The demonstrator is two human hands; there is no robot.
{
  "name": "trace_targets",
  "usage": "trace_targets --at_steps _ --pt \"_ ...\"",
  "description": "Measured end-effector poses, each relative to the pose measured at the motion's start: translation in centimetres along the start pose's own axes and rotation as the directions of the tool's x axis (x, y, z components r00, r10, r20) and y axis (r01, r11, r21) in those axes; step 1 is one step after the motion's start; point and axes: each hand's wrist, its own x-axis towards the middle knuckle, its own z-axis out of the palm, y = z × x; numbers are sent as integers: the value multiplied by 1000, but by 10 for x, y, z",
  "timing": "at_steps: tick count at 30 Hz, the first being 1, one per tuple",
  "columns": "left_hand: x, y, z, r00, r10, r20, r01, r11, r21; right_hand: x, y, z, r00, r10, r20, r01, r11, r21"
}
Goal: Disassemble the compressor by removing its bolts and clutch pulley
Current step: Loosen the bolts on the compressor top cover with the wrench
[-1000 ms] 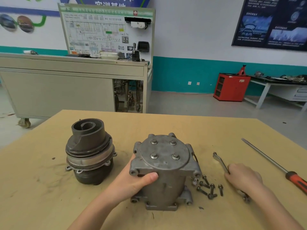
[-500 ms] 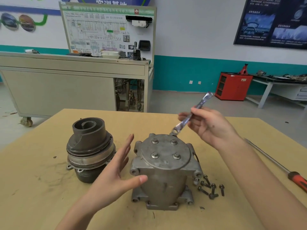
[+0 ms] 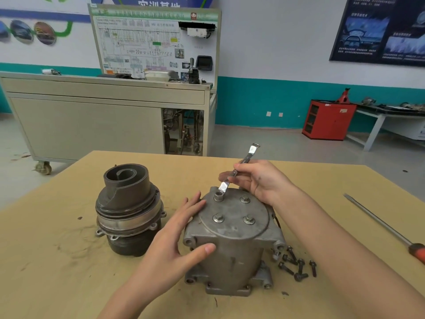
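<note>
Since the head view is the only one, everything here comes from it. Upright on its flanged foot, the compressor (image 3: 232, 252) stands near the front middle of the table (image 3: 69, 284), with its round cap (image 3: 232, 209) facing up and four cap bolts (image 3: 248, 219) in place. The left hand (image 3: 174, 245) lies against its left side with the fingers nearly straight and the thumb pressed to the front wall; it braces the body and does not grip it. The right hand (image 3: 259, 180) pinches the wrench (image 3: 232, 174) at mid-shank. The ring end sits over the far-left bolt (image 3: 218, 195), and the shank slopes up and away. The pulley (image 3: 128, 210) stands apart to the left, the loose bolts (image 3: 296, 265) lie just beside the compressor's right foot, and the screwdriver (image 3: 379, 224) is well apart at the right.

Cast metal like this is likely heavy and stiff. Its smooth wall may twist under wrench torque, so the rim lugs or foot flange would give the bracing hand a surer edge. The thin wrench looks slick, and a hold nearer its free end should give more leverage. The ring must seat fully or it may slip off the hex.
</note>
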Motion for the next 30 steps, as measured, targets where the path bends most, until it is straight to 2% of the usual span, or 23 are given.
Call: trace_targets --at_steps 7,12,15,17,19,22,25,27,30 --pt "5 3 -2 1000 28 -7 -28 999 33 7 -1 -4 1000 13 19 -10 986 -169" --pt "52 37 -15 995 99 0 -99 992 79 15 4 -7 997 -74 -34 59 945 -323" --pt "110 54 -19 982 183 -45 -169 961 219 20 4 -9 995 -92 -27 72 908 -412" --pt "153 60 -14 990 136 37 -139 904 404 22 2 -11 997 -68 -21 53 908 -416" --pt "188 60 -2 984 -6 177 -84 864 497 23 1 -12 999 -32 -14 24 921 -390" --pt "215 54 21 925 -171 339 52 941 335 24 0 -12 1000 -8 -4 6 935 -353" --pt "224 43 39 947 -142 289 27 929 368 25 -1 -12 1000 -5 -14 0 932 -362" --pt "226 37 45 968 -100 229 10 931 366 22 -1 -12 999 -25 -28 9 887 -461" --pt "225 32 46 978 -84 191 19 948 317 7 -1 -12 995 -92 -34 38 683 -730"
